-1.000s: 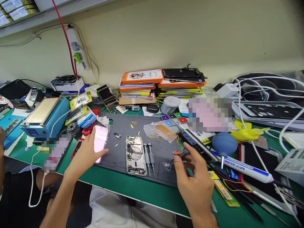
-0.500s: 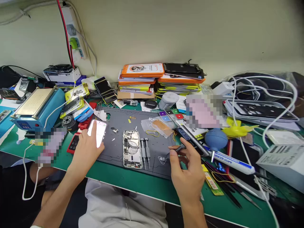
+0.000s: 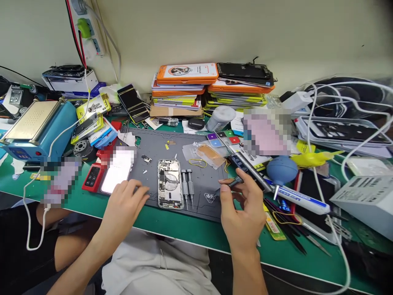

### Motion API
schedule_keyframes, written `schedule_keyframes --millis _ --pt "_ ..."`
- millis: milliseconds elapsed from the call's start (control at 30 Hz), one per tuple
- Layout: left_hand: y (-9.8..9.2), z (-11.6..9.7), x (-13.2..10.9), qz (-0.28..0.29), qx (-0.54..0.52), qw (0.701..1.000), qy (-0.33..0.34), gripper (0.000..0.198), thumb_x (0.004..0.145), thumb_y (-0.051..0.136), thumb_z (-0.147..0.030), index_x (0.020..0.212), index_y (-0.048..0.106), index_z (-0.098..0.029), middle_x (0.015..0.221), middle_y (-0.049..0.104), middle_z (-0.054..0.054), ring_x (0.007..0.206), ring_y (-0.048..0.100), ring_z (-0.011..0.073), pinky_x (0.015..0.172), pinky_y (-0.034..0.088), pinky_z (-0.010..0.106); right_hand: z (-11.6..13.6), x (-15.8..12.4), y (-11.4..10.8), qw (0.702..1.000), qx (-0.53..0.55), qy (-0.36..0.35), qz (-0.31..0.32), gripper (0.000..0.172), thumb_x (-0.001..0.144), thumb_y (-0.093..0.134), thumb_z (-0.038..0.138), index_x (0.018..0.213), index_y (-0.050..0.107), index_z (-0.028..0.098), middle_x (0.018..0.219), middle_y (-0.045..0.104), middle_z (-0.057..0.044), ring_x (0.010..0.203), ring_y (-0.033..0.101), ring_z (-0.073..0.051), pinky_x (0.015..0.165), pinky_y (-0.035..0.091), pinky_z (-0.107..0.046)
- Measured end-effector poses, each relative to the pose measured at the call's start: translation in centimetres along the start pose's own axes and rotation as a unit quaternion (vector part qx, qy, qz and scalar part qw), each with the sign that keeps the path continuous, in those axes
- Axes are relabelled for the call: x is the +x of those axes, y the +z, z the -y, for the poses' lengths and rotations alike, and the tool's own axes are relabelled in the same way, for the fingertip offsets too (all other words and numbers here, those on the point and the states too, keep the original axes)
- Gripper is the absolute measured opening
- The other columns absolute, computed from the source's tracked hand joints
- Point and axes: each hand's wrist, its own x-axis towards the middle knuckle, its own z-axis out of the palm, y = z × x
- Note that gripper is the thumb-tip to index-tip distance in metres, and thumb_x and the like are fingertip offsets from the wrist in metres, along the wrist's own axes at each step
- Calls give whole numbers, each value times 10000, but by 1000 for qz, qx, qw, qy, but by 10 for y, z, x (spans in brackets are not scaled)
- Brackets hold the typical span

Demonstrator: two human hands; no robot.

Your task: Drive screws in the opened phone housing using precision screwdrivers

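Note:
An opened phone housing (image 3: 168,189) lies on a dark grey work mat (image 3: 172,157), with two screwdrivers (image 3: 187,188) beside it on the right. My left hand (image 3: 124,211) rests on the mat's near left corner, fingers loosely spread and flat, just below a lit phone screen (image 3: 118,170) and holding nothing. My right hand (image 3: 242,215) hovers over the mat's right edge, thumb and fingers pinched on a small dark tool (image 3: 231,183) whose tip points left.
A blue heating machine (image 3: 33,131) stands at the left. Stacks of orange and yellow packages (image 3: 184,90) line the wall. A blue air blower (image 3: 281,170), a white pen (image 3: 301,200), tweezers, white cables (image 3: 344,172) and a white box (image 3: 365,200) crowd the right side.
My left hand has let go of the lit phone, which now lies flat on the mat, and drawn back toward the near edge. My right hand keeps its grip on the tool.

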Motion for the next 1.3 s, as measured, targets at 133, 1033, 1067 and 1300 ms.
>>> schedule_keyframes --millis 133,1033,1067,1300 --pt "11 -5 -6 -6 -14 1000 12 163 1147 595 -211 1138 758 -216 1054 778 52 888 668 231 810 519 383 1 1 0 1000 3 5 6 511 1082 660 435 1546 627 224 1108 819 -122 947 767 -258 808 637 -414" --pt "29 -26 4 -39 -157 986 -34 176 1154 618 -249 1085 778 -221 1004 809 26 879 710 179 813 575 347 5 3 -1 1000 2 11 10 481 1093 635 433 1528 623 228 1105 822 -116 942 773 -246 787 655 -393" --pt "29 -26 4 -39 -159 986 -34 184 1156 613 -251 1089 781 -222 1002 810 27 880 713 179 815 579 347 4 3 -1 1000 1 12 10 485 1091 636 435 1530 623 230 1106 823 -116 946 774 -248 788 654 -394" --pt "32 -26 2 -41 -176 983 -43 168 1145 623 -235 1094 783 -222 1009 806 32 884 721 186 823 601 349 2 2 -1 1000 5 6 5 503 1087 651 428 1550 620 234 1113 830 -114 976 778 -257 815 648 -401"
